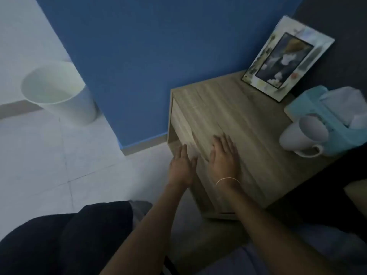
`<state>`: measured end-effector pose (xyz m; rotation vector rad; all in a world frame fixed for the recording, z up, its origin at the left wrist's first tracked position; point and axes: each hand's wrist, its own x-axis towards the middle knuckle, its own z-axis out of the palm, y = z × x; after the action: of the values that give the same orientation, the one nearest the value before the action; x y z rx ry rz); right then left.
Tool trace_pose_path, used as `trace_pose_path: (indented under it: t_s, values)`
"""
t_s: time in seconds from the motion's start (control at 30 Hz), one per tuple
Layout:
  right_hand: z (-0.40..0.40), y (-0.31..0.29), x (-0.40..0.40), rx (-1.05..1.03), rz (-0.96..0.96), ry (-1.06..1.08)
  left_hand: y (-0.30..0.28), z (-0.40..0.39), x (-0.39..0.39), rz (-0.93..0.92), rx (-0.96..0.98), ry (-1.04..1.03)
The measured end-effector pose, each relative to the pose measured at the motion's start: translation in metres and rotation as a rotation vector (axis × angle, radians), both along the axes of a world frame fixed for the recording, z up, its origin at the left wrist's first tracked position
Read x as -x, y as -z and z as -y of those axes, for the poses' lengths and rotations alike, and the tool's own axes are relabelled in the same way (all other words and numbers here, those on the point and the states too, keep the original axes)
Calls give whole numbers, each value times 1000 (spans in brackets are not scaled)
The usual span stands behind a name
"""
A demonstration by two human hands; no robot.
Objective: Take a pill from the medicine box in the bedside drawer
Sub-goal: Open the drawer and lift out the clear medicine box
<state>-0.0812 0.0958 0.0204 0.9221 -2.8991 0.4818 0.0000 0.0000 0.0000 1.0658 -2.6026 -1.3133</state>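
With the view tipped down over the light wood-grain bedside cabinet [234, 116], I see both bare hands spread flat at its near left edge. My left hand [181, 165] lies open, fingers straight, against the drawer front [183, 126] just below the top edge, gripping nothing. My right hand [224, 155], a thin pale bracelet [227, 180] at its wrist, rests palm down on the cabinet top right at that same edge, fingers splayed, also holding nothing. The drawer looks shut, so the medicine box and its pills are out of sight; I cannot tell where inside they lie. Room to move: pale tiled floor [49, 155] opens wide to the left of the cabinet, with a white round waste bin [59, 92] well apart beside the blue wall [149, 56]. On the top's far side stand a white picture frame [288, 58] leaning at the back corner, a teal tissue box [317, 114], and a white mug [301, 135] tipped against it, all well apart from the hands. Dark-clothed knees [59, 239] sit low left.
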Motion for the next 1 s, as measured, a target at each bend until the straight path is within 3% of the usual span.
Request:
trace_pose_path:
  t_s: [0.57,0.67,0.8,0.9,1.0]
  values:
    - [0,10,6,39,-37,22,17,10,39,-35,-52,-98]
    - [0,8,5,35,-28,3,14,14,26,-40,50,-116]
    - [-1,1,3,37,-15,-7,-2,27,2,-10,328,21]
    - [-3,2,3,-43,-20,-31,-7,37,-14,155,531,144]
    - [-3,4,5,-15,-16,-21,-14,42,-31,298,603,142]
